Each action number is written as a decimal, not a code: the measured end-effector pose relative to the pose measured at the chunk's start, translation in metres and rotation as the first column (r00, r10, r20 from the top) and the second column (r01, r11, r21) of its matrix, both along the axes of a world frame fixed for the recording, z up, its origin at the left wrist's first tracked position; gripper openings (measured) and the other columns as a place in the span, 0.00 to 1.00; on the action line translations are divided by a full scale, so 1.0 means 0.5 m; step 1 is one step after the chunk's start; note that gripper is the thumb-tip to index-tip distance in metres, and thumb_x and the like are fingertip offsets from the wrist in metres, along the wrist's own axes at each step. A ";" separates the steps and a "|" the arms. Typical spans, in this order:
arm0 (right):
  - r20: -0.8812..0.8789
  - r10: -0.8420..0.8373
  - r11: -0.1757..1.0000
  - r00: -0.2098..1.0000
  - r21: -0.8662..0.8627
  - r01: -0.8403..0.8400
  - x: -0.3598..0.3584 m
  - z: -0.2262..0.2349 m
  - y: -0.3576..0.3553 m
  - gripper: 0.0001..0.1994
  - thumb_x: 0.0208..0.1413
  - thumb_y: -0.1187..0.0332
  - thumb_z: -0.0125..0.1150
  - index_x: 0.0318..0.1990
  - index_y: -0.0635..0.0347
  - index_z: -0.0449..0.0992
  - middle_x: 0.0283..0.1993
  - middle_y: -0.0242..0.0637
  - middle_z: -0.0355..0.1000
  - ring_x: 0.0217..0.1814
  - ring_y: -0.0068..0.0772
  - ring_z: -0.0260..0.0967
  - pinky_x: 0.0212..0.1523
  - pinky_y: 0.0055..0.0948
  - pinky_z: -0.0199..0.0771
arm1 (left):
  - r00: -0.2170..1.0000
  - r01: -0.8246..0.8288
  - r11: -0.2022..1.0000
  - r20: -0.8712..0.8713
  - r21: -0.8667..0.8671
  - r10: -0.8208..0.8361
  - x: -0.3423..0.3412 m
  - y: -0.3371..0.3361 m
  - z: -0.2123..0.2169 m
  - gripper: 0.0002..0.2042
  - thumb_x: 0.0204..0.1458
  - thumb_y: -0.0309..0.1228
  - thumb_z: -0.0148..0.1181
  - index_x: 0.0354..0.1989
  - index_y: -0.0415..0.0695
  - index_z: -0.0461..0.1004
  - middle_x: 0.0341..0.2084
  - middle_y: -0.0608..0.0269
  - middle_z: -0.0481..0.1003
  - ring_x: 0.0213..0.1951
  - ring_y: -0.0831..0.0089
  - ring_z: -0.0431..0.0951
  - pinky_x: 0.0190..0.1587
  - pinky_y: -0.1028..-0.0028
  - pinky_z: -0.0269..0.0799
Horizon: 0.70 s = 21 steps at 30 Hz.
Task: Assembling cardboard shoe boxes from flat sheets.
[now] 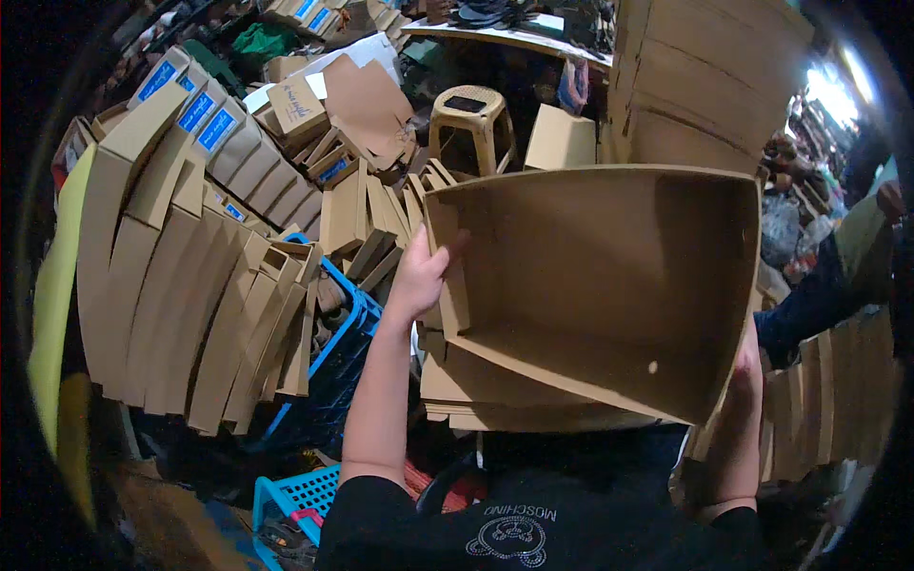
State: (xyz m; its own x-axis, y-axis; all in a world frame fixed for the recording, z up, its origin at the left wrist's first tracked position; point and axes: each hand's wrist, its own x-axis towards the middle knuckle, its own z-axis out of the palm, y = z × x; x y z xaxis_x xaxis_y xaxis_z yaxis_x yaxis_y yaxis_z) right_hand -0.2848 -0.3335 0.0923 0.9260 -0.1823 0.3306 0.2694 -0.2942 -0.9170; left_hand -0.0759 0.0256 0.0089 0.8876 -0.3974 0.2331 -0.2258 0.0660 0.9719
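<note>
An open brown cardboard box is tilted up in front of me, its hollow inside facing me and a small hole near its lower right corner. My left hand grips its left wall, thumb over the edge and some fingers out of sight behind the cardboard. On the opposite side my right hand holds the box low against its right wall; most of its fingers are hidden. Beneath the box lies a stack of flat cardboard pieces, close to my body.
Long rows of cardboard boxes stand at left beside a blue plastic crate. A turquoise basket sits low at left. Beyond the box is a plastic stool with a dark phone-like object on it. Large cardboard rises at far right, near a person's leg.
</note>
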 end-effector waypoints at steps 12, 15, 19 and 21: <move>0.171 -0.008 0.995 0.985 0.099 -0.009 0.007 0.077 0.139 0.76 0.21 0.44 0.85 0.77 0.56 0.36 0.76 0.47 0.46 0.74 0.47 0.56 0.69 0.47 0.62 | 0.984 -0.169 0.971 -0.086 -0.167 0.157 0.013 0.039 0.049 0.14 0.67 0.39 0.53 0.49 0.39 0.73 0.38 0.71 0.76 0.39 0.86 0.74 0.43 0.83 0.70; 0.168 -0.035 0.998 0.985 0.057 0.026 0.001 0.079 0.151 0.76 0.21 0.43 0.85 0.77 0.58 0.37 0.78 0.46 0.41 0.77 0.46 0.50 0.72 0.48 0.55 | 0.991 -0.105 0.978 -0.100 -0.182 0.088 0.019 0.051 0.049 0.12 0.65 0.37 0.57 0.47 0.39 0.75 0.34 0.71 0.76 0.34 0.85 0.74 0.39 0.81 0.71; 0.185 0.013 0.994 0.983 -0.111 0.008 -0.002 0.071 0.146 0.76 0.21 0.41 0.84 0.77 0.59 0.38 0.80 0.44 0.38 0.78 0.46 0.48 0.74 0.47 0.54 | 0.981 -0.170 0.982 0.079 -0.077 0.176 0.023 0.053 0.042 0.12 0.62 0.31 0.60 0.50 0.37 0.75 0.36 0.68 0.79 0.37 0.83 0.76 0.41 0.79 0.72; 0.198 0.007 0.989 0.980 -0.144 0.022 -0.006 0.070 0.147 0.76 0.20 0.41 0.84 0.77 0.59 0.39 0.80 0.45 0.39 0.77 0.46 0.51 0.73 0.47 0.56 | 0.972 -0.201 0.973 0.100 -0.111 0.212 0.024 0.048 0.043 0.13 0.61 0.29 0.62 0.51 0.36 0.75 0.37 0.66 0.80 0.38 0.82 0.77 0.42 0.79 0.73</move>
